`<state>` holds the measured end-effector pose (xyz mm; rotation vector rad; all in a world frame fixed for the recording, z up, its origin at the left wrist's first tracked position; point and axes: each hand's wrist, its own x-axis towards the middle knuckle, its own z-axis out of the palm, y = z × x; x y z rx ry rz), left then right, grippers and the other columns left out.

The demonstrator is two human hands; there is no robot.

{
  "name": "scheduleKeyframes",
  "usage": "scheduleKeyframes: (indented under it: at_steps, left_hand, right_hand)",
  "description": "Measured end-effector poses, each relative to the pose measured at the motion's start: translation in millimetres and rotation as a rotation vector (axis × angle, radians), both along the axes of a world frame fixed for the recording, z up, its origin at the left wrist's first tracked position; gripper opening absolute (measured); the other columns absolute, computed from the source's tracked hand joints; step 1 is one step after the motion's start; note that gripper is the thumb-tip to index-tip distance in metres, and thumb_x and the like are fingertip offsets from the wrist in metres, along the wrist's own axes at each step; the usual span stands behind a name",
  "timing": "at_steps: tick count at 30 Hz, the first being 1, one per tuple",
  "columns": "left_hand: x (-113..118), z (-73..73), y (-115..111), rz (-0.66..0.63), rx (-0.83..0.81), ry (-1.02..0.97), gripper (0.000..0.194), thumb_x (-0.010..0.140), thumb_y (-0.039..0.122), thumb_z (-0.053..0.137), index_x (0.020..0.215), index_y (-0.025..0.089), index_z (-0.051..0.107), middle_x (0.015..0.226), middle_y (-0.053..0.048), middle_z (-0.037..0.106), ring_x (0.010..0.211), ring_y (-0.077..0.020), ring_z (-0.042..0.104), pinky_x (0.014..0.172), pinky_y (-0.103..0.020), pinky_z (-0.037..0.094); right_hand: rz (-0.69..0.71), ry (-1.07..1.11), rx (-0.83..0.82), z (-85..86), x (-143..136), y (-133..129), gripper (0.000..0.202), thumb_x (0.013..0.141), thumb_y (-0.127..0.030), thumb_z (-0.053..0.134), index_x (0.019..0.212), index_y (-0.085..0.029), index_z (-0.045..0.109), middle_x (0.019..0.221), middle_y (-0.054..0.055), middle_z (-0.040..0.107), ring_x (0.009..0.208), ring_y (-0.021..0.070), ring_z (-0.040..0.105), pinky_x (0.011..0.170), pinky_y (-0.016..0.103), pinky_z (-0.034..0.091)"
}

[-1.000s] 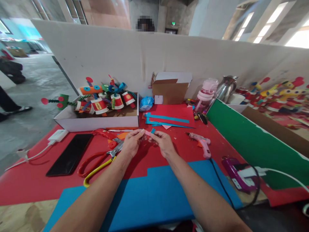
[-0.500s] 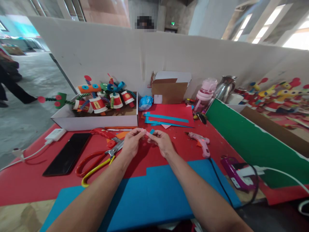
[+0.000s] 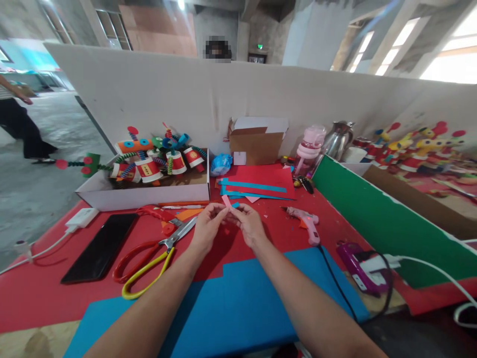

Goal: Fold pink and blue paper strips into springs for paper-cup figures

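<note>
Between my two hands is a pink and blue paper strip, held above the red sheet. Its pink end sticks up, and a bit of blue paper shows beside it. My left hand pinches it with thumb and fingers from the left. From the right, my right hand pinches the same strip, thumb close to the other thumb. Fingers hide the middle of it. Scissors with red and yellow handles lie left of my left hand. A pink glue gun rests right of my right hand.
Blue paper strips lie on red paper beyond my hands. A white box holds paper-cup figures. A black phone lies left, a purple power strip right. A green-sided box and pink bottle stand at right.
The pink end of the strip now points upward between my fingers, where it lay flatter before. Both hands keep their pinch. At far left a person has moved along the floor.
</note>
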<state>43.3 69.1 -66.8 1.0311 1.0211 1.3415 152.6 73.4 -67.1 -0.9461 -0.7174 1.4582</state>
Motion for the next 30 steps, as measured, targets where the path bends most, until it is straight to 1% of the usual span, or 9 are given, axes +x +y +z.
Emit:
scheduleKeyframes:
  at_steps: [3, 7, 12, 15, 19, 22, 24, 27, 30]
  left_hand:
    - [-3, -3.5, 2, -0.025, -0.064, -0.001, 0.038, 0.061, 0.043, 0.076, 0.082, 0.014, 0.063, 0.07, -0.002, 0.065, 0.06, -0.0119, 0.057, 0.055, -0.023, 0.045]
    - [-8, -7.4, 5, -0.066, -0.097, -0.016, 0.037, 0.061, 0.045, 0.075, 0.075, 0.013, 0.063, 0.065, -0.002, 0.062, 0.055, -0.0108, 0.053, 0.049, -0.022, 0.044]
    - [-7, -8.4, 4, -0.007, -0.075, 0.022, 0.037, 0.059, 0.044, 0.076, 0.074, 0.013, 0.063, 0.059, 0.001, 0.058, 0.053, -0.0093, 0.05, 0.048, -0.02, 0.041]
    - [-6, -8.3, 4, 0.01, -0.084, 0.018, 0.037, 0.057, 0.043, 0.078, 0.074, 0.014, 0.062, 0.059, 0.001, 0.059, 0.052, -0.0097, 0.051, 0.048, -0.021, 0.041]
    - [-9, -6.0, 6, 0.023, -0.096, -0.065, 0.035, 0.055, 0.04, 0.079, 0.072, 0.014, 0.062, 0.057, 0.002, 0.058, 0.05, -0.0087, 0.05, 0.049, -0.021, 0.039]
    - [-11, -2.3, 7, -0.043, -0.101, -0.091, 0.031, 0.055, 0.036, 0.08, 0.068, 0.014, 0.063, 0.055, 0.002, 0.058, 0.049, -0.0074, 0.049, 0.049, -0.02, 0.037]
    - [-11, 0.2, 5, -0.094, -0.109, -0.099, 0.029, 0.054, 0.034, 0.081, 0.067, 0.014, 0.065, 0.057, 0.002, 0.06, 0.05, -0.0073, 0.05, 0.05, -0.02, 0.038]
    - [-10, 2.3, 4, -0.114, -0.107, -0.102, 0.028, 0.054, 0.033, 0.081, 0.067, 0.013, 0.066, 0.06, 0.0, 0.063, 0.053, -0.0082, 0.052, 0.053, -0.021, 0.041]
    - [-10, 2.5, 5, -0.11, -0.095, -0.083, 0.029, 0.054, 0.034, 0.081, 0.067, 0.013, 0.066, 0.059, -0.001, 0.064, 0.053, -0.0097, 0.054, 0.054, -0.023, 0.043]
  right_hand:
    - [0.001, -0.052, 0.02, 0.0, -1, -1, 0.031, 0.05, -0.037, 0.08, 0.066, -0.019, 0.061, 0.062, -0.003, 0.066, 0.059, 0.0147, 0.063, 0.065, 0.03, 0.052]
    - [-0.004, -0.151, 0.041, -1.7, 1, -1, 0.026, 0.054, -0.037, 0.078, 0.063, -0.019, 0.062, 0.06, -0.003, 0.064, 0.058, 0.0132, 0.06, 0.067, 0.029, 0.05]
    - [-0.05, -0.29, 0.128, -1.8, 1, -3, 0.02, 0.061, -0.034, 0.072, 0.066, -0.019, 0.062, 0.06, -0.004, 0.061, 0.059, 0.0127, 0.057, 0.063, 0.027, 0.047]
    - [-0.059, -0.308, 0.161, 0.7, 1, -3, 0.022, 0.061, -0.036, 0.073, 0.067, -0.019, 0.061, 0.062, -0.004, 0.06, 0.059, 0.0118, 0.055, 0.062, 0.026, 0.046]
    - [0.018, -0.195, 0.116, 1.5, 4, 1, 0.033, 0.064, -0.05, 0.072, 0.071, -0.02, 0.061, 0.063, -0.003, 0.06, 0.056, 0.0111, 0.053, 0.06, 0.026, 0.046]
    - [0.03, -0.011, 0.023, -2.5, 8, 6, 0.038, 0.065, -0.056, 0.069, 0.073, -0.02, 0.061, 0.062, -0.003, 0.06, 0.052, 0.0092, 0.051, 0.058, 0.025, 0.046]
    - [0.094, 0.053, -0.002, -6.0, 10, 9, 0.035, 0.059, -0.048, 0.077, 0.071, -0.02, 0.062, 0.061, -0.005, 0.06, 0.051, 0.0077, 0.05, 0.059, 0.024, 0.047]
    - [0.202, 0.102, -0.008, -8.8, 12, 9, 0.032, 0.051, -0.035, 0.083, 0.07, -0.02, 0.062, 0.059, -0.007, 0.059, 0.053, 0.0064, 0.05, 0.062, 0.022, 0.049]
    - [0.231, 0.126, -0.004, -7.7, 12, 7, 0.032, 0.049, -0.031, 0.085, 0.07, -0.02, 0.063, 0.059, -0.007, 0.059, 0.054, 0.0057, 0.051, 0.063, 0.021, 0.049]
